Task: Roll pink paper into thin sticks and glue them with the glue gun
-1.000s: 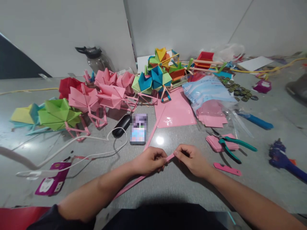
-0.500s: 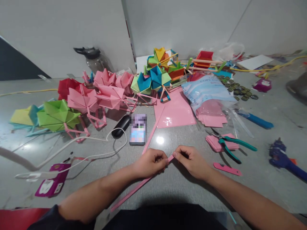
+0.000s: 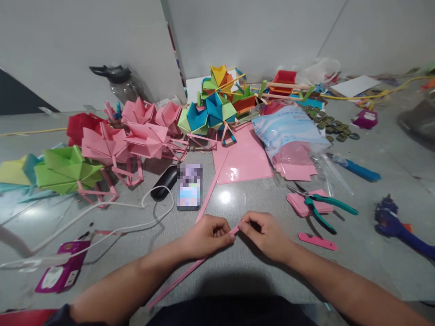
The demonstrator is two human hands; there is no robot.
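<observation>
A long, narrow pink paper strip [image 3: 176, 280] lies across the grey table [image 3: 356, 253] in front of me, running from near my body up to my hands. My left hand [image 3: 206, 236] pinches the strip close to its upper end. My right hand [image 3: 263, 234] grips the very tip of the same strip, fingertips almost touching the left ones. A second pink strip [image 3: 209, 192] runs from behind my left hand toward a pink paper sheet [image 3: 243, 158].
A phone [image 3: 189, 187], a black mouse [image 3: 163, 183] and a white cable [image 3: 102, 226] lie left of centre. Folded paper models [image 3: 146, 136] crowd the back. Green-handled pliers [image 3: 322, 208], a pink paper stack [image 3: 302, 203], a small pink piece [image 3: 317, 241], a blue tool [image 3: 401, 226] and a plastic bag [image 3: 288, 131] sit right.
The view has shifted slightly, so everything sits a little further left and lower. My hands stay together on the strip, and its free end has slid a bit toward me.
</observation>
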